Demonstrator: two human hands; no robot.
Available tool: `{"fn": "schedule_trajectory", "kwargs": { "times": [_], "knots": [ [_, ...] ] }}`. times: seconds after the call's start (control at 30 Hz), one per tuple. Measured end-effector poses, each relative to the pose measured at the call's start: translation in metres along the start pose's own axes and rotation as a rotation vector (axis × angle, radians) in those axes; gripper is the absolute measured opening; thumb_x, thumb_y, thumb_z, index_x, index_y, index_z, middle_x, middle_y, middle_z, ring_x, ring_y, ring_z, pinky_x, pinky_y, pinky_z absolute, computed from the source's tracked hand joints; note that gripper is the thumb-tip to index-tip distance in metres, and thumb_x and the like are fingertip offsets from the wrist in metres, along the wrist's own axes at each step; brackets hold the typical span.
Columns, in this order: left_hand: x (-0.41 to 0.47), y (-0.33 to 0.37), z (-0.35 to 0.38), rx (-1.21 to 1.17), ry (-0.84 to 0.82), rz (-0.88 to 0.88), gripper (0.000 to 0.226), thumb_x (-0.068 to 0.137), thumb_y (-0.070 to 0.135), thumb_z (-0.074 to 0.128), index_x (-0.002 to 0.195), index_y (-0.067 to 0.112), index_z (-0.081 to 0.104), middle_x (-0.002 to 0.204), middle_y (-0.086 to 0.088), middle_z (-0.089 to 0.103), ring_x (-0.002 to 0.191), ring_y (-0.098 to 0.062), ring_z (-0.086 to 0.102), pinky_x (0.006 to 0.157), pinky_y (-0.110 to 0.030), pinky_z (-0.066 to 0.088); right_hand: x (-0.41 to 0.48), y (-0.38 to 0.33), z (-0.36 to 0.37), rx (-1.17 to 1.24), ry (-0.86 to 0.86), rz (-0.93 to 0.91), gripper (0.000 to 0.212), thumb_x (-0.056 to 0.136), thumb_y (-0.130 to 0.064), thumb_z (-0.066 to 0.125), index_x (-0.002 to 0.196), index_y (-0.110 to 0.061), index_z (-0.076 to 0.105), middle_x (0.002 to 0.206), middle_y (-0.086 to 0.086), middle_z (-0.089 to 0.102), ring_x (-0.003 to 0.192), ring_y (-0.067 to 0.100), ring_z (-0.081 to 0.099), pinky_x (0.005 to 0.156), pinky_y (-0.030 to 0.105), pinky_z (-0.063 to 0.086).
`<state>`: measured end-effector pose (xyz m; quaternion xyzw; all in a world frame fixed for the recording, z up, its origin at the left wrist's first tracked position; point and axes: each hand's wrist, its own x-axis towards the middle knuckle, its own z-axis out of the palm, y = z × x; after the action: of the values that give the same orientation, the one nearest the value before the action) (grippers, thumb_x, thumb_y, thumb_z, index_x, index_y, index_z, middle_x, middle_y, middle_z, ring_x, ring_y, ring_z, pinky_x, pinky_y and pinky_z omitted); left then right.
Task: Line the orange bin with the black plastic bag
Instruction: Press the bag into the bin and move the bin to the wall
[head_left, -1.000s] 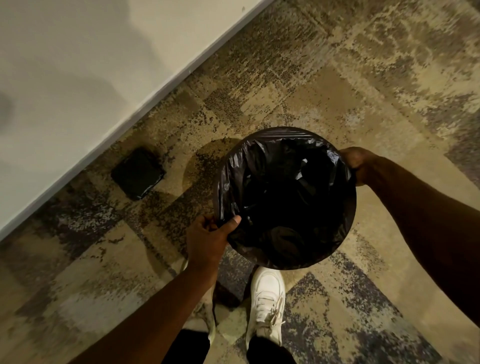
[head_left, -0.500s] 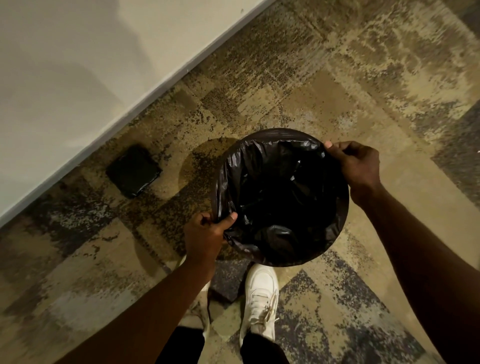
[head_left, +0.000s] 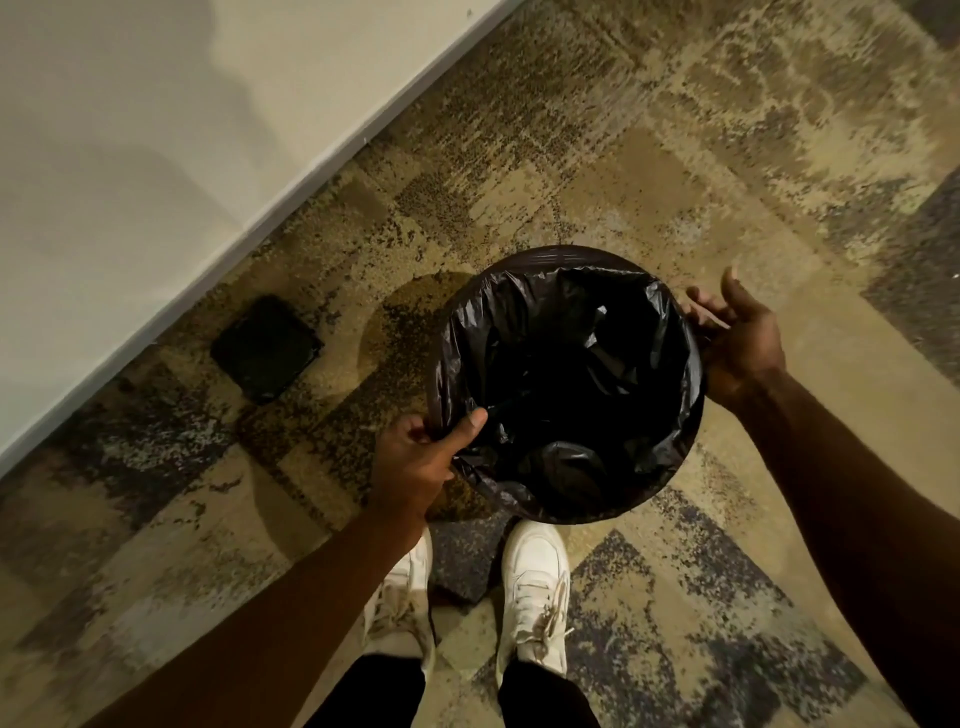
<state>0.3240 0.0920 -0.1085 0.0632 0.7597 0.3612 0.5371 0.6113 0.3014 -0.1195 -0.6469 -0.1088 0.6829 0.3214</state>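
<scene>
Two hands work the bag (head_left: 566, 364), which fills the upright bin (head_left: 558, 253) on the carpet (head_left: 675, 156), mouth facing up. Left hand (head_left: 415, 462) pinches the bag's edge at the near-left rim; right hand (head_left: 737, 338) sits open against the right rim, fingers spread.

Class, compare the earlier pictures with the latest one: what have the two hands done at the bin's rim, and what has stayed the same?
The right hand has let go: a second ago it was clamped on the far-right rim, now its fingers are spread open beside it. The left hand keeps its grip on the black bag at the near-left rim, thumb inside. The bag still covers the bin, and the dark square object near the wall has not moved.
</scene>
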Motion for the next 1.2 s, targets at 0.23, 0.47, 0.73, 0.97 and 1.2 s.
{"fn": "schedule_trajectory", "kwargs": {
  "times": [0.23, 0.47, 0.73, 0.97, 1.2],
  "knots": [
    [0.019, 0.035, -0.007, 0.083, 0.177, 0.143, 0.041, 0.074, 0.053, 0.091, 0.097, 0.025, 0.071, 0.096, 0.002, 0.078, 0.091, -0.021, 0.076, 0.082, -0.041, 0.064, -0.057, 0.057, -0.025, -0.028, 0.26, -0.305, 0.02, 0.09, -0.022, 0.082, 0.086, -0.017, 0.064, 0.078, -0.004, 0.067, 0.073, 0.012, 0.064, 0.077, 0.033, 0.058],
    [0.048, 0.07, 0.001, 0.123, 0.104, 0.135, 0.041, 0.082, 0.028, 0.09, 0.113, 0.009, 0.071, 0.108, -0.006, 0.076, 0.098, -0.022, 0.073, 0.077, -0.032, 0.058, -0.08, 0.102, -0.034, 0.085, 0.165, -0.241, 0.008, 0.093, -0.013, 0.078, 0.09, -0.013, 0.07, 0.09, 0.0, 0.073, 0.091, 0.019, 0.069, 0.085, 0.036, 0.057],
    [0.056, 0.071, -0.001, 0.002, -0.106, -0.028, 0.032, 0.093, 0.019, 0.08, 0.118, 0.001, 0.073, 0.116, -0.011, 0.081, 0.11, -0.032, 0.077, 0.075, -0.033, 0.064, -0.067, 0.112, -0.051, 0.407, -0.221, 0.089, 0.072, 0.093, -0.033, 0.074, 0.158, -0.015, 0.05, 0.161, 0.013, 0.051, 0.149, 0.035, 0.048, 0.126, 0.055, 0.034],
    [0.049, 0.056, -0.011, -0.021, -0.037, 0.047, 0.036, 0.081, 0.038, 0.09, 0.099, 0.009, 0.077, 0.102, -0.005, 0.084, 0.096, -0.025, 0.078, 0.08, -0.041, 0.061, -0.078, 0.129, -0.071, 0.672, -0.037, 0.069, 0.039, 0.066, -0.016, 0.094, 0.103, -0.015, 0.081, 0.117, 0.008, 0.063, 0.109, 0.025, 0.065, 0.108, 0.037, 0.053],
    [0.025, 0.017, -0.021, -0.02, -0.123, -0.035, 0.04, 0.072, 0.038, 0.094, 0.1, 0.014, 0.078, 0.107, -0.011, 0.084, 0.089, -0.025, 0.079, 0.064, -0.033, 0.059, -0.117, 0.166, -0.066, 0.586, -0.079, 0.105, 0.028, 0.075, -0.011, 0.083, 0.101, -0.018, 0.079, 0.101, 0.003, 0.068, 0.094, 0.019, 0.063, 0.088, 0.032, 0.052]
  ]
}}
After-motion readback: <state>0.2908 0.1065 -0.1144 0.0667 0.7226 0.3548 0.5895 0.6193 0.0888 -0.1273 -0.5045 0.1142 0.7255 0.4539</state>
